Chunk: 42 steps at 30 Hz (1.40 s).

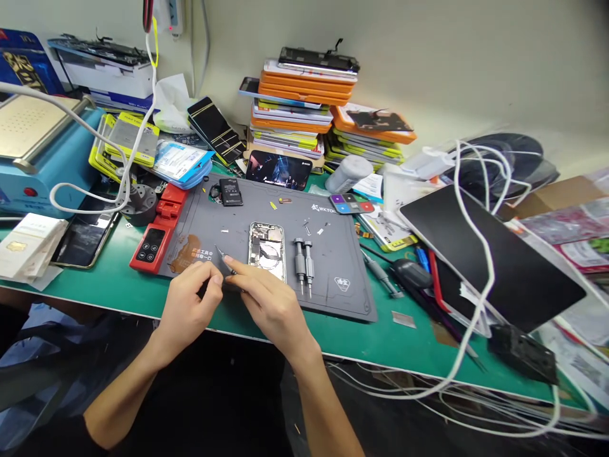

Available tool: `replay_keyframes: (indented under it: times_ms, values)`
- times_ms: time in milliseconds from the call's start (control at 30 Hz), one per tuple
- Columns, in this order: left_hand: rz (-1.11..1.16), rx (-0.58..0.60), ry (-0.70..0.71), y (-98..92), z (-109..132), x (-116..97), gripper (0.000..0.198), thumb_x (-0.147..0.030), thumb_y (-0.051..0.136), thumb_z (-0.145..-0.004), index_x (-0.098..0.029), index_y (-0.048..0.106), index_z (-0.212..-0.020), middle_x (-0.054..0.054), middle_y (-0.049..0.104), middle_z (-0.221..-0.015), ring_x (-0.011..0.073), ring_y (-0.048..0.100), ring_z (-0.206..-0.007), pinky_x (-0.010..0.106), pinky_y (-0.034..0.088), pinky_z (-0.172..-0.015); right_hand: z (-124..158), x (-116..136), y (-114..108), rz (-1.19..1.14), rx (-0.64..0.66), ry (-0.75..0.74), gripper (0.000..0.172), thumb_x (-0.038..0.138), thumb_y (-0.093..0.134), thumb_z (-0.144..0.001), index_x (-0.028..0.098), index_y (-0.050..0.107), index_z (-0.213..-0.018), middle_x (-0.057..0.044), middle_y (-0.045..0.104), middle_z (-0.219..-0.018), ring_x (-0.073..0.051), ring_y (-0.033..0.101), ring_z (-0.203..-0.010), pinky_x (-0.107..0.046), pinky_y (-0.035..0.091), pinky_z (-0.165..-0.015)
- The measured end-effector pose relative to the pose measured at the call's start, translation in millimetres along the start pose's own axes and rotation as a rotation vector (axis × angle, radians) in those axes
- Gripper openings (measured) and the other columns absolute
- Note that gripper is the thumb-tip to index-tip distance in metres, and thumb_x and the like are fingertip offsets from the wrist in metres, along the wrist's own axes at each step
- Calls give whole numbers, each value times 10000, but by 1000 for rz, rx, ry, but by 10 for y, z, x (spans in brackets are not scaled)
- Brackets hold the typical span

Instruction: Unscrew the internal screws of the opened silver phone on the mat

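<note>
My left hand [190, 297] is closed in a pinch near the mat's front edge; whatever lies between its fingertips is hidden. Close beside it, my right hand [272, 303] grips thin, pointed tweezers [219, 252], their tips angled up and left. An opened phone [266, 244] lies on the grey work mat [238, 219], its inner parts exposed and its lower end near my right hand. Two grey screwdrivers [304, 261] rest side by side to its right. Farther back on the mat is a black phone battery [231, 192].
A red device with buttons [152, 246] borders the mat on the left. Behind it, a lit phone [278, 169] leans before stacked orange and yellow boxes [295, 120]. White cables [490, 279] and a black panel [495, 254] crowd the right. A blue machine [52, 171] stands far left.
</note>
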<state>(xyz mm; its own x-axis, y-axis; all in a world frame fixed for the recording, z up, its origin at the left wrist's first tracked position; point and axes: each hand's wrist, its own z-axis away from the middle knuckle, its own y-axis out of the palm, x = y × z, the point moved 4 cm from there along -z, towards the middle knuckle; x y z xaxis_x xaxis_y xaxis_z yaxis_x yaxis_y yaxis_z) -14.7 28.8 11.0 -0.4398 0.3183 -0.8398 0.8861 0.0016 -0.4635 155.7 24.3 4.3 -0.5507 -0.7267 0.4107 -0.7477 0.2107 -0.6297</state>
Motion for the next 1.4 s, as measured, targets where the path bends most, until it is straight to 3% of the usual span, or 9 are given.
replay_keyframes:
  times_ms: [133, 233, 300, 367, 433, 500, 633, 967, 1400]
  values:
    - [20, -5, -10, -4, 8, 9, 342, -235, 484, -1072, -217, 517, -733, -23, 582, -719, 136, 555, -684, 285, 427, -683, 48, 3, -57, -78, -78, 59, 411, -15, 575, -992, 223, 713, -1297, -102, 791, -1412, -202, 796, -1257, -372, 702, -1054]
    - [25, -10, -11, -6, 10, -5, 312, -224, 517, -1076, -213, 571, -769, -23, 634, -744, 134, 600, -712, 276, 451, -711, 107, -39, -185, -155, -350, 256, 472, 52, 644, -999, 273, 662, -1415, -64, 831, -1302, -219, 815, -1210, -398, 727, -1009]
    - [16, 2, 8, 1, 5, -16, 264, -221, 559, -1079, -211, 643, -829, -21, 681, -786, 137, 637, -755, 272, 471, -748, 166, -95, -276, -266, -586, 417, 469, 114, 620, -1033, 291, 609, -1466, -51, 839, -1168, -213, 850, -1056, -370, 758, -858]
    - [-5, 35, 57, 20, -5, -24, 182, -242, 619, -1082, -217, 721, -933, -17, 722, -843, 143, 660, -799, 277, 485, -789, 200, -149, -321, -378, -703, 518, 449, 180, 552, -1076, 297, 549, -1510, -45, 807, -1043, -187, 843, -865, -316, 743, -684]
    - [-42, 89, 133, 48, -14, -27, 106, -275, 675, -1079, -235, 773, -1080, -12, 765, -917, 150, 675, -839, 290, 490, -830, 201, -193, -332, -450, -681, 578, 431, 227, 504, -1097, 299, 536, -1521, -46, 770, -996, -157, 801, -750, -273, 709, -604]
    - [-89, 153, 212, 81, -21, -27, 155, -300, 705, -1076, -257, 782, -1205, -10, 807, -996, 154, 691, -866, 309, 484, -856, 189, -216, -314, -514, -579, 618, 434, 256, 499, -1099, 298, 536, -1530, -45, 747, -1002, -135, 760, -707, -254, 695, -595]
    - [-126, 240, 290, 118, -32, -25, 191, -321, 727, -1068, -258, 790, -1237, -4, 853, -1084, 162, 734, -901, 334, 464, -855, 167, -178, -264, -567, -427, 627, 561, 273, 643, -1038, 314, 495, -1577, -35, 733, -1039, -138, 730, -740, -251, 706, -624]
    - [-53, 266, 275, 103, -50, -66, 158, -342, 703, -1083, -248, 828, -1103, 4, 874, -1042, 179, 802, -893, 340, 484, -816, 142, -139, -261, -498, -385, 603, 563, 279, 625, -1067, 320, 445, -1599, -43, 736, -1061, -121, 721, -655, -255, 724, -632]
    - [-6, 292, 244, 95, -51, -63, 178, -313, 682, -1096, -269, 823, -1194, 10, 873, -1067, 187, 802, -928, 351, 520, -850, 164, -164, -256, -561, -388, 654, 571, 323, 662, -1048, 330, 470, -1585, -37, 764, -1066, -140, 732, -676, -277, 714, -632]
